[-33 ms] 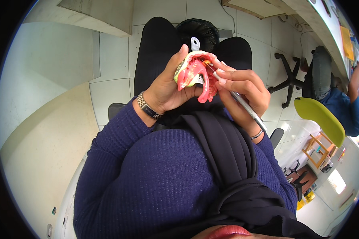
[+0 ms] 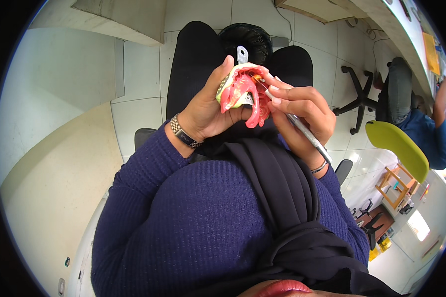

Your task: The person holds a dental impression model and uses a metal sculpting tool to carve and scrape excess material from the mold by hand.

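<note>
Above black-clad lap (image 2: pixel 191 64) and white floor tiles (image 2: pixel 139 69): clasping glossy red, pale-rimmed model (image 2: pixel 239 89) in left fingers (image 2: pixel 218 78), pinching silver tool (image 2: pixel 307 132) between right fingers (image 2: pixel 302 94).

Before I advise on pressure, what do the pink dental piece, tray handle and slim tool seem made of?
Pink dental piece: perhaps wax or resin, by its glossy highlights. Tray handle: probably metal, from its grey sheen. Slim tool: smooth silvery shaft, metal or plastic; can't tell.
</note>
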Demonstrator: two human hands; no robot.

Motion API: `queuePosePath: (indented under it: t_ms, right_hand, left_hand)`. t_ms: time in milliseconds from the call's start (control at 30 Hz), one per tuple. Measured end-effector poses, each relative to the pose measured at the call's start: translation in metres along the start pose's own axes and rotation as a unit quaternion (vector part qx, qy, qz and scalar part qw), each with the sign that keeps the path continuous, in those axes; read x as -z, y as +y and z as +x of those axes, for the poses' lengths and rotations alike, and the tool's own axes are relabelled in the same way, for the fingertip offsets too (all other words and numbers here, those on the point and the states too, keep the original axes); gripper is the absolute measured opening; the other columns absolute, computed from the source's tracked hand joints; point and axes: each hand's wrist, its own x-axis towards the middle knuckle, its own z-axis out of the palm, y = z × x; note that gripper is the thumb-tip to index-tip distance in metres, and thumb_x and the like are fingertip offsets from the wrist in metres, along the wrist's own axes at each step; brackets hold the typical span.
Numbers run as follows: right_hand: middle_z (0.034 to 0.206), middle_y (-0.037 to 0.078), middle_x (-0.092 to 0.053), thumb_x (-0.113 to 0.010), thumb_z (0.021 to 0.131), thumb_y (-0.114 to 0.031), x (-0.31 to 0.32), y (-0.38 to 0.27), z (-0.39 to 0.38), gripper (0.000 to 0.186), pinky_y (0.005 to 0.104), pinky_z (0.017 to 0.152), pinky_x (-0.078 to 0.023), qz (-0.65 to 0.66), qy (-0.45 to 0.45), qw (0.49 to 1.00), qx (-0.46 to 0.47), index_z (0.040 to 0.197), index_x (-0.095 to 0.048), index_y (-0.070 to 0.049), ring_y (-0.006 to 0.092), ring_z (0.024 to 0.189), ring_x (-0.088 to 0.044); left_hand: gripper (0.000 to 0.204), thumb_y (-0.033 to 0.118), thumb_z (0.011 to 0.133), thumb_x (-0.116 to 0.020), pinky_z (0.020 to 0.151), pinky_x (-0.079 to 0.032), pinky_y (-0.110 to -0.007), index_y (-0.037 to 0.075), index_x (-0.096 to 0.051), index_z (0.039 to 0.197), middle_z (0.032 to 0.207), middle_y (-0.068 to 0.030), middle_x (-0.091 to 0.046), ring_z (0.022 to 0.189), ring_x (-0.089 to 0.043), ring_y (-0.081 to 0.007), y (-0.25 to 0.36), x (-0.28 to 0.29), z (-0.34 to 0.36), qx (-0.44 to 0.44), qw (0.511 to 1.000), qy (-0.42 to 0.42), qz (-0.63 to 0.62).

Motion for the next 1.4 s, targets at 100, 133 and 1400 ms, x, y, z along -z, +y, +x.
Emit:
queuePosePath:
  t_ms: [100, 133, 1400]
  right_hand:
    - [0.087, 0.011, -0.065, -0.071, 0.062, 0.012, -0.001, 0.001, -0.002, 0.021, 0.0356, 0.086, -0.055, 0.013, 0.004, 1.0, -0.006, 0.078, -0.064, 0.0, 0.0275, 0.092, -0.067]
    - [0.087, 0.011, -0.065, -0.071, 0.062, 0.011, -0.001, 0.002, -0.002, 0.021, 0.0353, 0.086, -0.055, 0.017, 0.006, 1.0, -0.009, 0.078, -0.064, 0.0, 0.0273, 0.092, -0.067]
    - [0.088, 0.011, -0.065, -0.072, 0.064, 0.01, 0.011, 0.008, 0.006, 0.018, 0.0333, 0.084, -0.055, 0.023, -0.01, 0.999, -0.022, 0.075, -0.062, 0.0, 0.0278, 0.097, -0.066]
  left_hand:
    - [0.066, 0.06, 0.093, -0.032, 0.09, -0.048, -0.039, 0.003, -0.051, 0.12, 0.113, -0.0119, -0.056, 0.103, -0.057, -0.0245, -0.001, -0.004, -0.001, -0.007, 0.999, 0.049, 0.022]
    - [0.066, 0.06, 0.093, -0.032, 0.09, -0.048, -0.039, 0.003, -0.051, 0.119, 0.113, -0.0119, -0.056, 0.103, -0.057, -0.0245, -0.002, -0.005, 0.0, -0.01, 0.997, 0.069, 0.033]
    - [0.068, 0.061, 0.093, -0.03, 0.088, -0.05, -0.038, 0.002, -0.049, 0.121, 0.112, -0.0118, -0.057, 0.104, -0.057, -0.0241, 0.001, -0.003, 0.015, -0.001, 0.999, 0.012, -0.034]
